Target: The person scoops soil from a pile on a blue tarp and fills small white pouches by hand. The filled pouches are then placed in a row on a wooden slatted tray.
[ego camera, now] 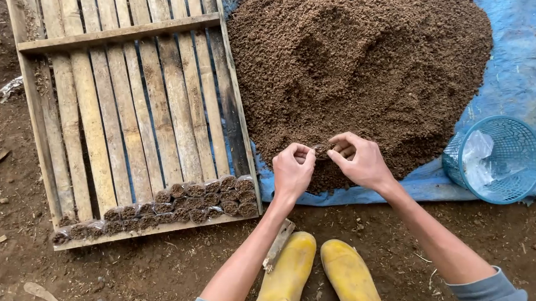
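Left hand [292,171] and right hand [359,160] both pinched on a small soil-filled seedling bag [322,148] held between them, at the near edge of the soil heap [362,54].

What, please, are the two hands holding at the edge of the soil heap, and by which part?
The left hand and right hand pinch something small between their fingertips; it is too hidden to identify.
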